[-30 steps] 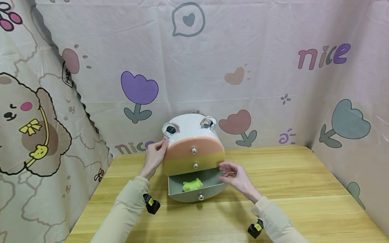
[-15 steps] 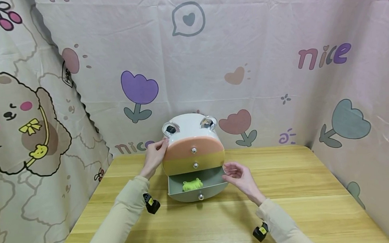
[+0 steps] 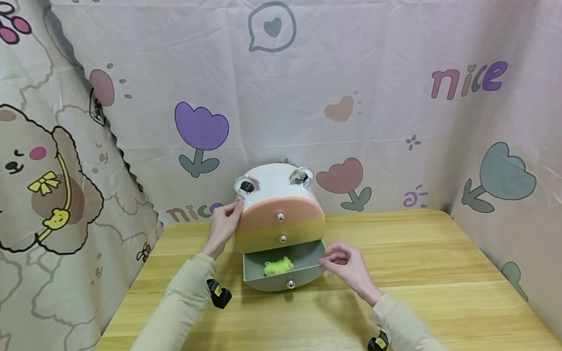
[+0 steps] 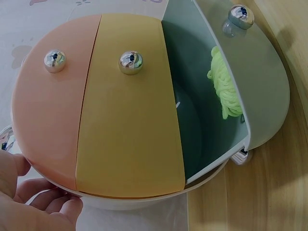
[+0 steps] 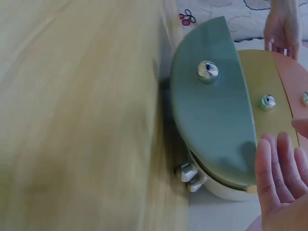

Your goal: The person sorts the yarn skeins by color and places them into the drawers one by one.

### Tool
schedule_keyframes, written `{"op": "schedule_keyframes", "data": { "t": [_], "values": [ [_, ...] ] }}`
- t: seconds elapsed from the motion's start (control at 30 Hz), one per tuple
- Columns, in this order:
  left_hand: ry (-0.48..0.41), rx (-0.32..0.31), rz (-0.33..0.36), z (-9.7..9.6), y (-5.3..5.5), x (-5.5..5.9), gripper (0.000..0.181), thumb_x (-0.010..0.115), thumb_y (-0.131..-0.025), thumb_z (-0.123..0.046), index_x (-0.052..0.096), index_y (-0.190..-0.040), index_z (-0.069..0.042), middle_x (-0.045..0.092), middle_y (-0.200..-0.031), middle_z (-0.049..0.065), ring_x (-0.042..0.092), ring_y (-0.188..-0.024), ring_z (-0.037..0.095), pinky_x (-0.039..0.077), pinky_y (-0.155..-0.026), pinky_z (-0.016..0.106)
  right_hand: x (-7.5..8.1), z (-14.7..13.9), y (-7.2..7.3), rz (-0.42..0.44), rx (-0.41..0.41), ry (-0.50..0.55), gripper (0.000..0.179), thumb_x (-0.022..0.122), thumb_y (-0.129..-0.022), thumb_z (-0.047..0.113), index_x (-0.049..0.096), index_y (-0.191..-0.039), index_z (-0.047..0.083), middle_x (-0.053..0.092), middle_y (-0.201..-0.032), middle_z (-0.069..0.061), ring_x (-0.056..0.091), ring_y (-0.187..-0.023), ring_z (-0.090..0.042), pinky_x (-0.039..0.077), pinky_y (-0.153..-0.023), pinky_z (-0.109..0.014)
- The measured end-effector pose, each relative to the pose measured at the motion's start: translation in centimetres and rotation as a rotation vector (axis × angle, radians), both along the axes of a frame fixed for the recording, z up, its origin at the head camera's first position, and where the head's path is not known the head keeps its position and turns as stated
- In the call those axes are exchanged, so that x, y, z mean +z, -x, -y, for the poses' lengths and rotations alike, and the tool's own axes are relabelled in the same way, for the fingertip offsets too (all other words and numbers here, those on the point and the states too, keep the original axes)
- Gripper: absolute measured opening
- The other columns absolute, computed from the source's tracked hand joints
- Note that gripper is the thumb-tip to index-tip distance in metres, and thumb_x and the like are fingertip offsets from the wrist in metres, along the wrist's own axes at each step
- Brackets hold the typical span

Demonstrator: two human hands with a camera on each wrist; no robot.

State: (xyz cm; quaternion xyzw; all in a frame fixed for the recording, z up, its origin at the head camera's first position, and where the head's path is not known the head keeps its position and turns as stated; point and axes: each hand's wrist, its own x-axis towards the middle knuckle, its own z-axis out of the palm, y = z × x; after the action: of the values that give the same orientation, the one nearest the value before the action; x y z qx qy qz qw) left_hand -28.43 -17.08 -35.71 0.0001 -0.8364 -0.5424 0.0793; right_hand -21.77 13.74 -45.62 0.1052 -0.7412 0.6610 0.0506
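Note:
A small frog-like drawer cabinet point(image 3: 276, 184), white with two bulging eyes on top, stands on the wooden table. Its orange drawer point(image 3: 259, 214) and yellow drawer point(image 3: 261, 241) are flush with the body; the grey-green bottom drawer point(image 3: 311, 276) is pulled out. Inside that drawer lies a bundle of lime-green yarn point(image 3: 278, 266). My left hand point(image 3: 223, 224) holds the cabinet's upper left side, thumb near the front edge, fingers point(image 4: 45, 198) bent against the side. Beside the bottom drawer's right front corner is my right hand point(image 3: 348, 268), fingers loosely bent; whether it touches cannot be told.
Round silver knobs point(image 3: 291, 284) project from the drawer fronts. A printed cloth point(image 3: 276, 90) hangs close behind the cabinet and along both sides. The light wooden table point(image 3: 290, 330) extends in front. Shiny silver feet point(image 5: 188, 172) show under the cabinet.
My right hand drew slightly right, away from the drawer's side, then shifted down toward its front corner. The left hand, cabinet and yarn look unmoved.

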Motion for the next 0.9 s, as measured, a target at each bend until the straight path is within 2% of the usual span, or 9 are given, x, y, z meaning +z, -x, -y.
{"op": "schedule_keyframes", "data": {
  "t": [0.07, 0.13, 0.3, 0.53, 0.67, 0.9],
  "values": [
    [0.000, 0.001, -0.005, 0.0, 0.0, 0.1, 0.048, 0.050, -0.106, -0.033, 0.052, -0.144, -0.004, 0.044, -0.157, 0.010, 0.043, -0.146, 0.032, 0.041, -0.118, 0.045, -0.3, 0.1, -0.1, 0.005, 0.029, 0.005, 0.031, 0.078, -0.083, 0.001, 0.061, -0.102, -0.015, 0.076, -0.079, -0.008, 0.069, -0.065, -0.008, 0.062, -0.062, -0.032],
    [-0.003, 0.002, -0.004, 0.0, 0.0, 0.1, 0.047, 0.050, -0.106, -0.033, 0.053, -0.144, -0.005, 0.044, -0.157, 0.010, 0.043, -0.146, 0.032, 0.041, -0.118, 0.045, -0.6, 0.2, -0.2, 0.016, 0.058, -0.009, 0.028, 0.078, -0.084, 0.003, 0.062, -0.098, -0.015, 0.076, -0.080, -0.016, 0.069, -0.064, -0.009, 0.063, -0.062, -0.035],
    [0.003, 0.003, -0.006, 0.0, 0.0, 0.1, 0.047, 0.049, -0.106, -0.032, 0.052, -0.144, -0.004, 0.044, -0.157, 0.010, 0.041, -0.147, 0.032, 0.039, -0.119, 0.045, -1.4, 0.7, -0.4, 0.033, 0.115, -0.084, 0.025, 0.078, -0.085, 0.008, 0.066, -0.094, -0.012, 0.073, -0.087, -0.031, 0.071, -0.066, -0.013, 0.063, -0.065, -0.035],
    [0.011, 0.008, -0.016, 0.0, 0.1, 0.1, 0.048, 0.049, -0.106, -0.033, 0.052, -0.143, -0.003, 0.045, -0.156, 0.010, 0.039, -0.148, 0.033, 0.036, -0.121, 0.045, -2.1, 1.4, -0.8, 0.059, 0.167, -0.100, 0.030, 0.077, -0.087, 0.010, 0.069, -0.105, -0.013, 0.074, -0.097, -0.030, 0.077, -0.078, -0.022, 0.062, -0.076, -0.051],
    [0.011, 0.005, -0.013, -0.1, 0.1, 0.0, 0.048, 0.049, -0.107, -0.033, 0.052, -0.144, -0.003, 0.045, -0.156, 0.010, 0.039, -0.148, 0.034, 0.037, -0.121, 0.046, -2.3, 1.8, -0.9, 0.058, 0.195, -0.084, 0.032, 0.076, -0.088, 0.008, 0.068, -0.108, -0.015, 0.073, -0.101, -0.033, 0.077, -0.081, -0.024, 0.061, -0.077, -0.050],
    [0.004, 0.011, -0.010, -0.1, 0.0, 0.1, 0.048, 0.049, -0.106, -0.034, 0.052, -0.144, -0.003, 0.045, -0.156, 0.010, 0.040, -0.148, 0.033, 0.037, -0.121, 0.045, -2.9, 3.0, -1.2, 0.064, 0.228, -0.038, 0.031, 0.075, -0.087, 0.003, 0.067, -0.108, -0.018, 0.072, -0.101, -0.035, 0.077, -0.081, -0.018, 0.061, -0.079, -0.050]
  ]
}}
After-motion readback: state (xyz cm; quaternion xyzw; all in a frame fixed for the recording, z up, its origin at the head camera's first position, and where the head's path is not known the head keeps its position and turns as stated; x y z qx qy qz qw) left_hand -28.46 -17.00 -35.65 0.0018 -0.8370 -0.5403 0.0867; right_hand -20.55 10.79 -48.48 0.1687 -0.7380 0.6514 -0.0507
